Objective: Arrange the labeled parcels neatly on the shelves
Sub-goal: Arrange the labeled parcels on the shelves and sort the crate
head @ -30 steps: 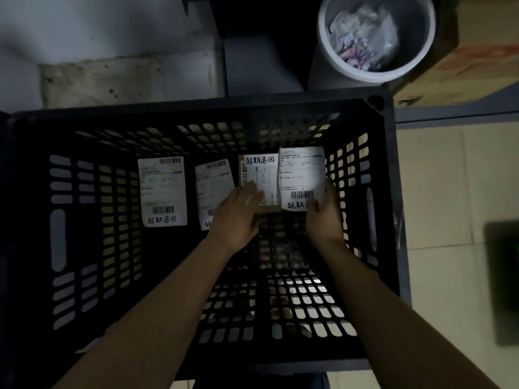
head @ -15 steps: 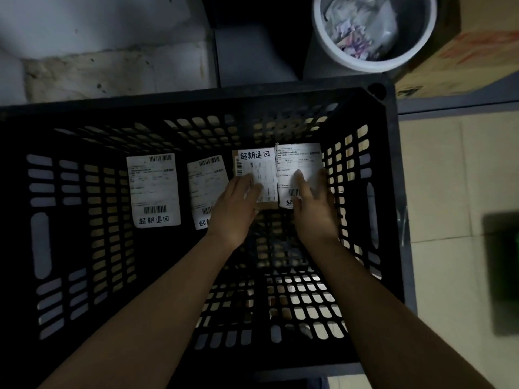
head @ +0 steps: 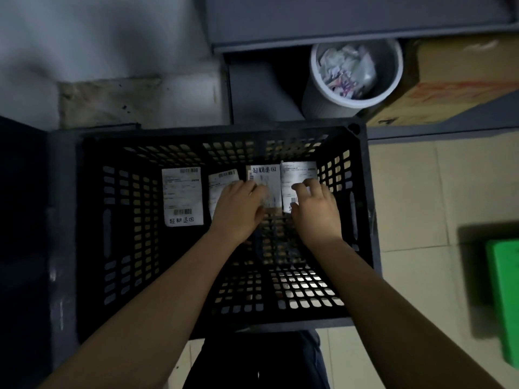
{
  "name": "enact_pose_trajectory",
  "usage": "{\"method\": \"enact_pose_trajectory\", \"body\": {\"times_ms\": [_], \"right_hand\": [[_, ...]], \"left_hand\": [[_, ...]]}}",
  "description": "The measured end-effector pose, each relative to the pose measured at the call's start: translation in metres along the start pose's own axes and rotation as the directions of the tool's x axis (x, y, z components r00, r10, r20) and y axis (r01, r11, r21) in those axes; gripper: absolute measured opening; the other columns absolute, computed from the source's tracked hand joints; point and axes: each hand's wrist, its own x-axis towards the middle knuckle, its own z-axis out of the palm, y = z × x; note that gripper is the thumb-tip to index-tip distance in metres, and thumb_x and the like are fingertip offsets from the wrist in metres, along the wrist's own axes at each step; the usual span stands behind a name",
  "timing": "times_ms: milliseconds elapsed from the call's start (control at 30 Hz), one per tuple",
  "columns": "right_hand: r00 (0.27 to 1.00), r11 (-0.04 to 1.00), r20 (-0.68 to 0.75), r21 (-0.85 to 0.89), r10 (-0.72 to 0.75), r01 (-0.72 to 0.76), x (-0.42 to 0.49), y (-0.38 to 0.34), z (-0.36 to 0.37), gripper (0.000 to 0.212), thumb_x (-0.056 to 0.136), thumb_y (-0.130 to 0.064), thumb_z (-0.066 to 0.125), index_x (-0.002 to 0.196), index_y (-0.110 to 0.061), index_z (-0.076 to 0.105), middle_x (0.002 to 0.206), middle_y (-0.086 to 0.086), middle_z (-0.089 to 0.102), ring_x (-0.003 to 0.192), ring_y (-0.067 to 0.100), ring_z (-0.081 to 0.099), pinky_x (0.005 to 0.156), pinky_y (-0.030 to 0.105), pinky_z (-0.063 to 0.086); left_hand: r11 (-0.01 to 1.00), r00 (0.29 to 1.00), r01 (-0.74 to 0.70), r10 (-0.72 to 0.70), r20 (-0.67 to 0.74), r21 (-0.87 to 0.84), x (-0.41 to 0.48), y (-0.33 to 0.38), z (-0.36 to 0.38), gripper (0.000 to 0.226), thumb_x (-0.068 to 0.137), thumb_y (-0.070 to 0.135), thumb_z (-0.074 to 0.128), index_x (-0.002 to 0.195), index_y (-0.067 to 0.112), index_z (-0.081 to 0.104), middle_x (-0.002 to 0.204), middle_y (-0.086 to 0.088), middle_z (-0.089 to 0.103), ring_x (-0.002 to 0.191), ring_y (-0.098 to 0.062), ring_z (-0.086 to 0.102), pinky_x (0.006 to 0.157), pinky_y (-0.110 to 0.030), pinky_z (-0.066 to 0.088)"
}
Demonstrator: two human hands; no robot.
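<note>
A black slotted crate (head: pixel 362 220) holds several dark parcels with white labels. One labeled parcel (head: pixel 182 196) lies at the left, and a second parcel (head: pixel 222 178) beside it is partly under my left hand. My left hand (head: pixel 238 209) reaches over the brown parcel (head: pixel 266 178) and its fingers curl on that label. My right hand (head: pixel 316 209) is on the rightmost parcel (head: pixel 297 171), with bent fingertips touching its label. The parcels' lower halves are hidden by my hands.
A white bin (head: pixel 354 77) full of scraps stands behind the crate, next to a cardboard box (head: pixel 460 88). A grey shelf edge (head: pixel 337 23) runs along the top. A green object (head: pixel 505 304) sits on the tiled floor at the right.
Both hands slid up over the two right-hand parcels. My right hand moved from the label's lower edge onto its middle. The view tilted, so the crate sits lower in the frame.
</note>
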Motion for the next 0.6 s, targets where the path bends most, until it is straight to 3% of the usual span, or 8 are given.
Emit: {"method": "enact_pose_trajectory", "body": {"times_ms": [133, 200, 300, 433, 600], "right_hand": [[0.981, 0.992, -0.152, -0.019, -0.125, 0.123, -0.020, -0.030, -0.051, 0.043, 0.065, -0.002, 0.082, 0.106, -0.007, 0.067, 0.104, 0.015, 0.063, 0.093, 0.036, 0.062, 0.080, 0.040, 0.052], [0.957, 0.982, -0.222, -0.007, -0.185, 0.188, -0.029, -0.046, -0.073, 0.040, 0.063, -0.004, 0.084, 0.098, -0.008, 0.067, 0.096, 0.013, 0.064, 0.085, 0.034, 0.062, 0.074, 0.039, 0.053], [0.918, 0.961, -0.297, 0.012, -0.261, 0.277, -0.041, -0.068, -0.100, 0.034, 0.066, -0.007, 0.083, 0.095, -0.007, 0.067, 0.093, 0.013, 0.064, 0.082, 0.033, 0.062, 0.071, 0.039, 0.053], [0.875, 0.919, -0.313, 0.013, -0.370, 0.394, -0.055, -0.094, -0.126, 0.029, 0.068, -0.008, 0.081, 0.093, -0.006, 0.066, 0.088, 0.012, 0.062, 0.079, 0.033, 0.060, 0.068, 0.039, 0.051], [0.789, 0.811, -0.271, 0.048, -0.551, 0.583, -0.068, -0.120, -0.151, 0.022, 0.074, -0.008, 0.075, 0.092, -0.006, 0.064, 0.088, 0.013, 0.060, 0.078, 0.033, 0.056, 0.068, 0.040, 0.049]], "left_hand": [[0.998, 0.992, -0.013, 0.019, -0.128, 0.053, -0.017, 0.014, -0.064, 0.029, 0.072, 0.017, 0.076, 0.099, 0.014, 0.065, 0.091, -0.002, 0.062, 0.086, -0.025, 0.055, 0.074, -0.034, 0.037], [0.998, 0.982, 0.005, 0.007, -0.188, 0.064, -0.029, 0.017, -0.094, 0.029, 0.074, 0.016, 0.073, 0.101, 0.014, 0.065, 0.092, -0.002, 0.062, 0.085, -0.025, 0.055, 0.075, -0.032, 0.034], [0.995, 0.970, 0.053, -0.032, -0.243, 0.080, -0.051, 0.020, -0.133, 0.028, 0.074, 0.016, 0.075, 0.099, 0.014, 0.065, 0.091, -0.001, 0.061, 0.085, -0.024, 0.056, 0.074, -0.034, 0.041], [0.984, 0.947, 0.157, -0.125, -0.297, 0.087, -0.085, 0.022, -0.173, 0.026, 0.075, 0.018, 0.074, 0.099, 0.015, 0.065, 0.092, -0.001, 0.061, 0.086, -0.022, 0.053, 0.076, -0.032, 0.036], [0.944, 0.878, 0.324, -0.276, -0.391, 0.062, -0.137, 0.035, -0.206, 0.024, 0.083, 0.025, 0.057, 0.101, 0.012, 0.065, 0.090, -0.003, 0.060, 0.081, -0.023, 0.053, 0.071, -0.034, 0.037]]}}
